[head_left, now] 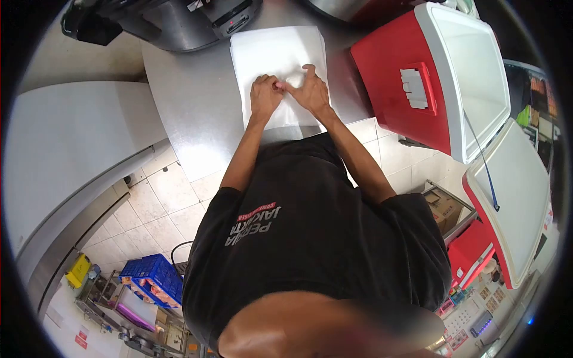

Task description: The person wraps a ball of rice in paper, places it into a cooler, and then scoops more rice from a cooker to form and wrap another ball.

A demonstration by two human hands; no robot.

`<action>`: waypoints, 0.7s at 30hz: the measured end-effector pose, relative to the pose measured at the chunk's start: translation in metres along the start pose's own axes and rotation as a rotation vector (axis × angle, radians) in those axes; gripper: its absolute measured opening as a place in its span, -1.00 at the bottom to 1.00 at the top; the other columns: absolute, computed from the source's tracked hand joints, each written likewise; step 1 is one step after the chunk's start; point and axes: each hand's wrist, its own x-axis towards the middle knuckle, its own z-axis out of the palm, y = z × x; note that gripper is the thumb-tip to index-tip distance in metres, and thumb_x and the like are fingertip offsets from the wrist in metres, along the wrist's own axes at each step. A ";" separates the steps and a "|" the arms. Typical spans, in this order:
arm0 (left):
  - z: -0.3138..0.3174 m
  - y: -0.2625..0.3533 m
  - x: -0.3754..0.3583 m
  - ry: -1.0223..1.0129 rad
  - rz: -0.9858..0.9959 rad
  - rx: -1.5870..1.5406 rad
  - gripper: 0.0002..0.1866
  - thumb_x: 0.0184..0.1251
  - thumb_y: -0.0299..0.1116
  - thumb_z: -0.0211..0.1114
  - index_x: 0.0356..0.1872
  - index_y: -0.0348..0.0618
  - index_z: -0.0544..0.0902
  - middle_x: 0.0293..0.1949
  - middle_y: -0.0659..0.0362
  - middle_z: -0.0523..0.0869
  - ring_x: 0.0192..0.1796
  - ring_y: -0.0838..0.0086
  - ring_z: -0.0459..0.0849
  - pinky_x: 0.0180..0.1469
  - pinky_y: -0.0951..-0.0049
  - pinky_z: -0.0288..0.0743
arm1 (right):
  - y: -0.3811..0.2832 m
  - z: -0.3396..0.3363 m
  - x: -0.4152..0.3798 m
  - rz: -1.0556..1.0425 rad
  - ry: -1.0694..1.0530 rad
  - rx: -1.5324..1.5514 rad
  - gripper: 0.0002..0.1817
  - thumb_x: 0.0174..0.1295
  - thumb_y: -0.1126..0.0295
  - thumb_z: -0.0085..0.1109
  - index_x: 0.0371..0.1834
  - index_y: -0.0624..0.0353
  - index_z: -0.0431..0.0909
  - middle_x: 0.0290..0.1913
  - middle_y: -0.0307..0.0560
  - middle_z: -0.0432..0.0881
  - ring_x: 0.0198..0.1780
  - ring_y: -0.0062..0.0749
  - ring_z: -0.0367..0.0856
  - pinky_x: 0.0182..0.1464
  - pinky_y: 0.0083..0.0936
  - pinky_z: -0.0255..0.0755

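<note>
On a stack of white sheets [245, 56], which look like thin paper or plastic, both of my hands work close together. My left hand [265, 95] is closed, its fingers curled in and pinched near a small pinkish spot; whatever it grips is too small to make out. Beside it, my right hand [311, 92] has thumb and index finger spread apart. A pale whitish lump [295, 79] shows between them, perhaps part of the sheet. The right thumb tip reaches the left fingertips.
The stack lies on a steel table [200, 119]. A dark machine [185, 27] stands at the back left. To the right is a red cooler box [394, 77] with its white-lined lid [513, 191] hanging open. A blue crate [152, 274] is behind me on the left.
</note>
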 end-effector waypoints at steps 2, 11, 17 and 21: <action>0.001 0.008 0.002 -0.046 -0.041 0.007 -0.89 0.04 -0.51 0.20 -0.39 -0.30 0.62 -0.44 -0.01 0.64 -0.29 0.09 0.60 -0.11 0.18 0.46 | -0.006 -0.010 0.003 0.036 -0.054 -0.010 -0.09 0.01 -0.34 0.19 0.07 0.37 0.33 -0.12 0.42 0.58 -0.07 0.20 0.61 -0.05 -0.05 0.47; -0.030 0.031 -0.006 -0.210 0.120 -0.243 -0.22 0.00 -0.52 0.33 0.33 -0.29 0.25 0.24 -0.23 0.40 0.33 -0.01 0.35 0.31 0.22 0.30 | 0.006 0.013 -0.001 -0.100 -0.035 -0.089 -0.40 0.39 -0.08 -0.18 0.07 0.34 0.31 -0.05 0.37 0.56 0.03 0.22 0.54 0.04 -0.02 0.39; 0.009 0.012 -0.012 -0.241 0.170 -0.249 0.07 -0.09 -0.47 0.43 0.43 -0.34 -0.10 0.43 -0.24 0.05 0.48 -0.04 0.03 0.47 0.22 0.04 | 0.021 0.011 -0.014 -0.033 -0.030 0.261 -0.39 0.43 0.01 -0.23 0.29 0.35 0.13 -0.02 0.35 0.54 0.04 0.26 0.50 0.11 -0.04 0.33; 0.005 0.015 -0.011 -0.268 0.192 -0.203 0.07 -0.09 -0.46 0.44 0.42 -0.36 -0.09 0.42 -0.25 0.05 0.47 -0.04 0.04 0.46 0.23 0.07 | 0.034 0.022 -0.018 -0.096 -0.011 0.361 -0.45 0.43 0.09 -0.19 0.26 0.35 0.19 0.00 0.34 0.53 0.06 0.21 0.51 0.11 -0.10 0.35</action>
